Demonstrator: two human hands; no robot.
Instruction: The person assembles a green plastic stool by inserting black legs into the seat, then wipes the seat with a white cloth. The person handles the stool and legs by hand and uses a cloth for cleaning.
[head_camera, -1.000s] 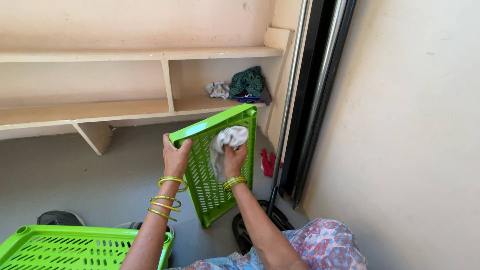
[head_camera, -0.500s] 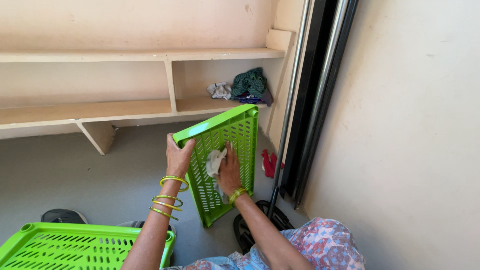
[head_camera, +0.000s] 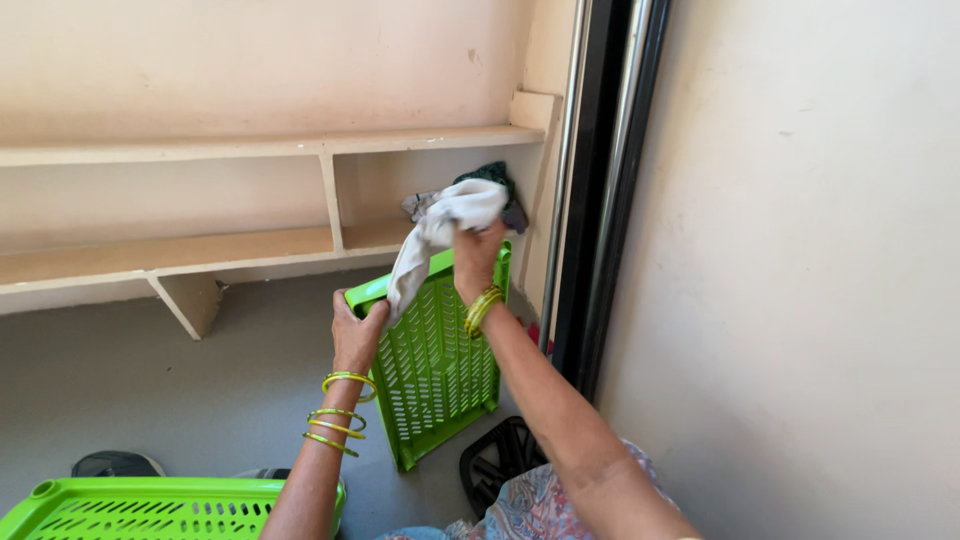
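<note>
The bright green slotted plastic tray is standing on edge on the grey floor. The left hand is clamping its grip on the tray's ten-o'clock corner; the right hand (at twelve o'clock) is clutching a white cloth.

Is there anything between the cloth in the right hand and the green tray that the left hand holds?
Nothing visible. The right hand grips the white cloth above the tray's top edge, and its loose end hangs directly against the green tray, beside the left hand.
</note>
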